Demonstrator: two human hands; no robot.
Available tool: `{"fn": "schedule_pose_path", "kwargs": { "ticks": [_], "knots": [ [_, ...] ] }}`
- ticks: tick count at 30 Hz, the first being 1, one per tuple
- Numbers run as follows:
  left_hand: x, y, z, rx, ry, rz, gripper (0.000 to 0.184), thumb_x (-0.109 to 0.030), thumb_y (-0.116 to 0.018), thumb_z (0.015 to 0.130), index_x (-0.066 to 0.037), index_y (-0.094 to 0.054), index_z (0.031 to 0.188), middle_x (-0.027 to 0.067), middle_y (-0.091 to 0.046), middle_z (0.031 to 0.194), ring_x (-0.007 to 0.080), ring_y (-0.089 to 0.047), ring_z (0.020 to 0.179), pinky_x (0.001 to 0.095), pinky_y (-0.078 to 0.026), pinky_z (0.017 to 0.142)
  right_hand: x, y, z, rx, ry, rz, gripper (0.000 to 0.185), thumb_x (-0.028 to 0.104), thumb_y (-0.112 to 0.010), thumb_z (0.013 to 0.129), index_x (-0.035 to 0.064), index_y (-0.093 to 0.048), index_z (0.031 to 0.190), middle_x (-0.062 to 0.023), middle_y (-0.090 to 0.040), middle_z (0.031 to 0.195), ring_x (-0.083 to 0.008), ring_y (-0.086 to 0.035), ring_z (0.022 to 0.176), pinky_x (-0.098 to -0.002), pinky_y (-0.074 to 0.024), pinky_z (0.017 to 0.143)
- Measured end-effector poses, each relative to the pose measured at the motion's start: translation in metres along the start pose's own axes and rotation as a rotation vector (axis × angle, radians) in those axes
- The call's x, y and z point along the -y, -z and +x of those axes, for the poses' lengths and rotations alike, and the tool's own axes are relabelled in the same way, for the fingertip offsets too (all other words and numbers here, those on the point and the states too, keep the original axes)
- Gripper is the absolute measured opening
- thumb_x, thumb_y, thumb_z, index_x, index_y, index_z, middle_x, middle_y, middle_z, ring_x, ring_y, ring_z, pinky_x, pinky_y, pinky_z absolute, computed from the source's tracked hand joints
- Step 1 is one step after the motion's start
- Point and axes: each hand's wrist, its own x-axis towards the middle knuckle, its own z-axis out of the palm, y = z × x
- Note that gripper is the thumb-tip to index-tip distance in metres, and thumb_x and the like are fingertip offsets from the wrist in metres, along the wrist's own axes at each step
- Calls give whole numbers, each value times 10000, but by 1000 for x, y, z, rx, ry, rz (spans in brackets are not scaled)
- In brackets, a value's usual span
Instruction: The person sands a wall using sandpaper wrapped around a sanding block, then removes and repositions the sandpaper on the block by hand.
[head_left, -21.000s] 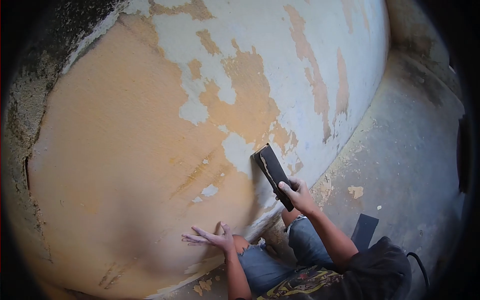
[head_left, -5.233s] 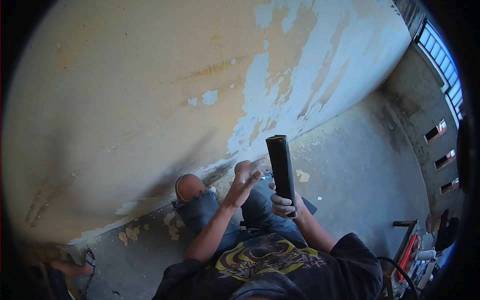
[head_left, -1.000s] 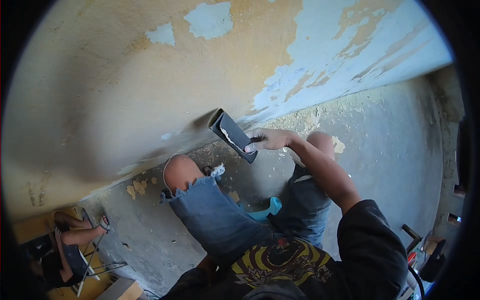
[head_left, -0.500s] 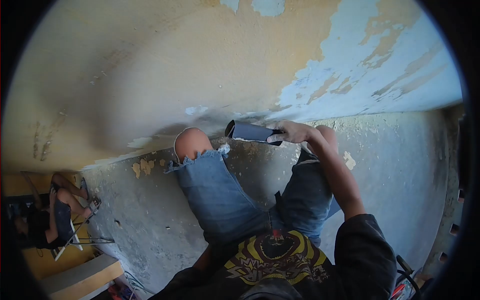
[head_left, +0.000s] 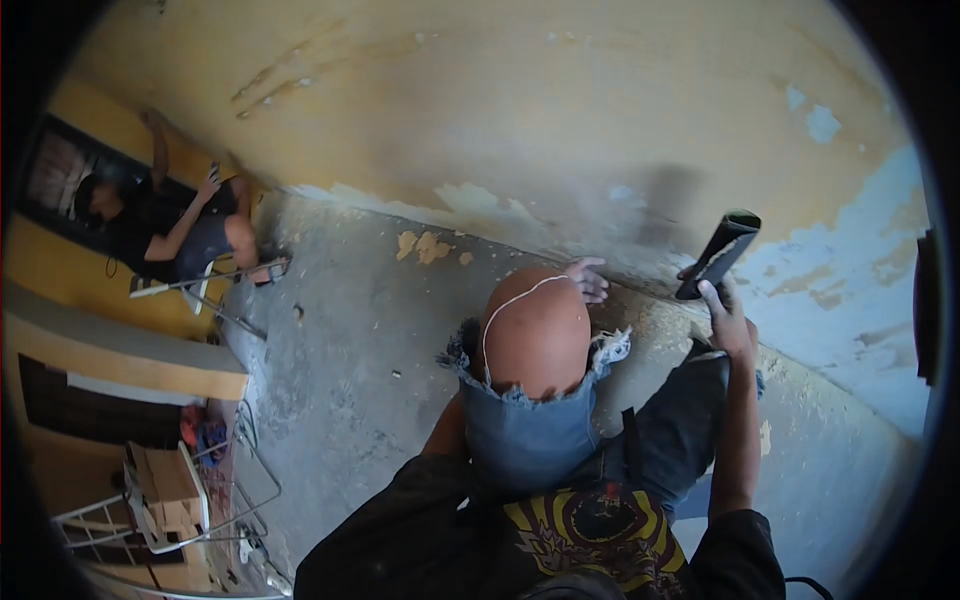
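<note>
My right hand (head_left: 730, 318) grips a dark rolled sheet of sandpaper (head_left: 722, 252) near its lower end. The roll tilts up in front of the wall (head_left: 500, 120), its open end facing up and a pale ragged edge running along it. Just beyond my raised knee (head_left: 540, 335), my left hand (head_left: 590, 281) shows with its fingers apart, holding nothing. The knee and torn jeans hide most of the left forearm. Yellow paint and peeling pale-blue patches (head_left: 850, 310) cover the wall.
Paint flakes (head_left: 425, 247) lie on the grey concrete floor (head_left: 340, 330) along the wall's foot. At the far left another person (head_left: 150, 225) sits on a chair (head_left: 195, 285), holding a phone (head_left: 214, 172). A metal-framed chair (head_left: 165, 500) stands at lower left.
My view has swung left, bringing more of the other person and chairs into sight. The sandpaper roll has gone from nearly level to upright. My left hand has come into view beside the knee.
</note>
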Motion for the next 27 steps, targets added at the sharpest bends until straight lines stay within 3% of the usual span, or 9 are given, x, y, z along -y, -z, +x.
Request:
{"fn": "schedule_pose_path", "kwargs": {
  "ticks": [1, 2, 3, 4, 10, 14, 20, 24, 27],
  "knots": [
    [-17, 6, -16, -39, -27, 8, 493, -313, -491, 1005, -8, -422, 1387, 115, -632, 1150, 226, -624, 1068, 381, -496, 957, 7, -3, 0, 1, 35, -11, 279, 178, -533, 1001, -13, -568, 1201, -115, -638, 1170, -204, -576, 1130, -358, -442, 985],
    [-5, 18, -169, -84, -59, 66, 481, -306, -496, 1003, -8, -434, 1376, 115, -633, 1145, 223, -624, 1061, 378, -497, 952, 13, -4, 1, -24, 72, -33, 280, 181, -532, 998, -15, -568, 1194, -123, -633, 1177, -216, -577, 1129, -365, -441, 987],
    [-10, -3, -30, -113, -82, 121, 469, -299, -501, 1001, -8, -446, 1366, 115, -634, 1139, 220, -623, 1054, 375, -497, 946, 18, -4, -1, -35, 90, -34, 278, 180, -529, 998, -13, -568, 1194, -126, -629, 1182, -226, -577, 1129, -370, -439, 989],
    [-17, 8, -135, -135, -97, 168, 458, -292, -506, 999, -8, -458, 1355, 115, -635, 1134, 216, -623, 1047, 373, -497, 941, 27, -5, -3, -52, 99, -41, 276, 178, -526, 998, -11, -568, 1195, -130, -625, 1188, -235, -576, 1129, -375, -438, 990],
    [-79, 21, -58, -150, -172, 398, 388, -251, -537, 989, -9, -529, 1292, 115, -640, 1100, 196, -622, 1005, 355, -498, 908, 111, 21, -11, -7, 41, -130, 190, 120, -620, 944, -9, -586, 1079, -132, -620, 1136, -218, -581, 1037, -365, -453, 924],
    [-150, -41, -26, -156, -281, 522, 341, -219, -565, 971, -7, -577, 1238, 101, -655, 1018, 180, -623, 967, 337, -492, 898, 209, 46, -8, 212, 47, -646, 282, 205, -701, 881, -26, -584, 994, -134, -571, 925, -252, -585, 881, -370, -452, 777],
    [-249, -152, -36, 184, -458, 908, 359, -257, -573, 970, 6, -609, 1212, 96, -669, 949, 172, -631, 932, 329, -479, 879, 240, 61, -35, 176, -103, -743, 289, 230, -676, 906, -24, -583, 1010, -155, -560, 912, -297, -582, 844, -383, -460, 743],
    [-253, -207, -19, 559, -236, 1171, 426, -298, -652, 922, 0, -609, 1224, 132, -675, 1022, 221, -643, 967, 353, -482, 891, 163, 36, -39, -55, -47, -379, 291, 228, -655, 941, -27, -535, 1011, -114, -472, 871, -192, -501, 803, -332, -442, 715],
    [-222, -215, 14, 656, -136, 1353, 480, -320, -731, 858, -19, -614, 1213, 156, -667, 1085, 254, -641, 1001, 362, -482, 911, 134, 5, -18, -165, -34, -450, 272, 220, -646, 942, -29, -562, 1008, -129, -506, 879, -249, -520, 796, -356, -442, 735]
  ]
}}
